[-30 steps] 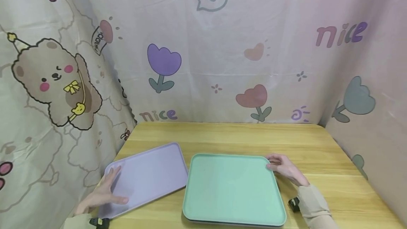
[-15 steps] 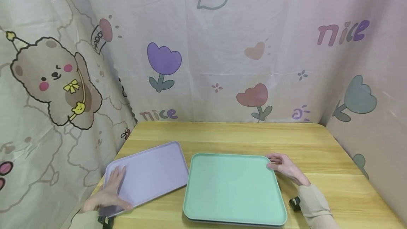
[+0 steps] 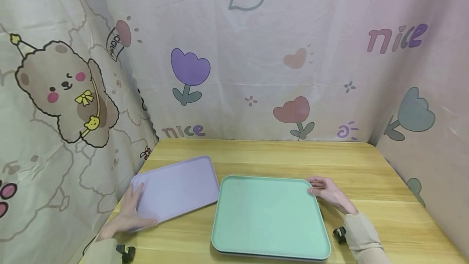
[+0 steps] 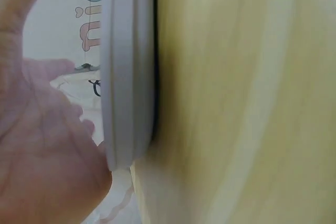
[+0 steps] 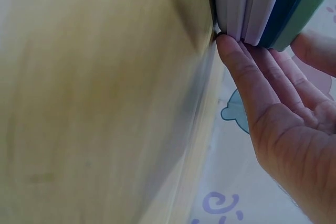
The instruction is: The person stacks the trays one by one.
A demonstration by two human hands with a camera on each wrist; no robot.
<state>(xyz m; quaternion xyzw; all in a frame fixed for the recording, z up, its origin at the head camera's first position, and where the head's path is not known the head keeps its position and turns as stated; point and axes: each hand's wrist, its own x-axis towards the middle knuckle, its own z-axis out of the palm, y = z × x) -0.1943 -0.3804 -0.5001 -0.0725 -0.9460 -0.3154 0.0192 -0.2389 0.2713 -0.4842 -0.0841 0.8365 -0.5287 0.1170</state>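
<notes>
In the head view, a lavender tray (image 3: 179, 188) lies slanted on the left of the table. My left hand (image 3: 130, 211) spreads around its near left corner, fingers at the left rim and thumb by the front rim. The left wrist view shows the open palm (image 4: 47, 140) beside the tray's pale stepped edge (image 4: 123, 77). Right of it, a mint green tray (image 3: 271, 217) tops a stack. My right hand (image 3: 329, 192) holds the stack's far right corner, thumb at the top rim. In the right wrist view, its fingertips meet the edges of a dark blue tray (image 5: 286, 11) and pale lilac trays (image 5: 257, 9) beneath.
The wooden table (image 3: 256, 158) stretches behind and to the right of the trays. A printed curtain (image 3: 234, 52) hangs along its back and both sides. Black wrist cameras, one a dark wrist camera (image 3: 340, 234), sit on both wrists near the tabletop.
My left hand has pushed the lavender tray away from me and slightly right, its far right corner now farther back. My right hand and the green-topped stack have stayed in place.
</notes>
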